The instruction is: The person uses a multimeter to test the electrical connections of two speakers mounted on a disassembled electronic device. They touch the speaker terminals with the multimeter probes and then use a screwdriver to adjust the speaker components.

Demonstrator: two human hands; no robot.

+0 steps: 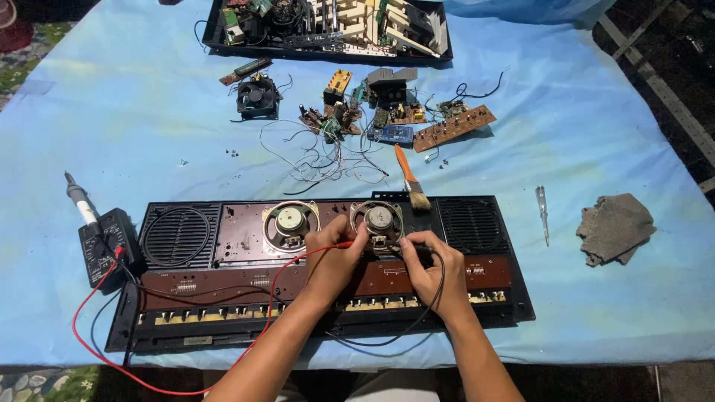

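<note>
An opened black electronic keyboard shell (484, 298) lies face down on the blue cloth, with two round speakers inside. My left hand (333, 257) pinches a red probe (344, 244) whose tip meets the base of the right speaker (377, 220). My right hand (430, 269) grips a black probe (417, 248) against the same speaker's lower edge. Red and black leads (97, 298) run left to a black multimeter (108, 246). The left speaker (290, 222) is untouched.
A soldering iron (80, 202) lies by the meter. A paintbrush (410, 178) rests at the shell's far edge. Loose circuit boards (453, 126), wires and a small fan (257, 97) are scattered beyond, with a black tray of parts (328, 30) farther back. A test screwdriver (542, 212) and grey rag (614, 227) lie right.
</note>
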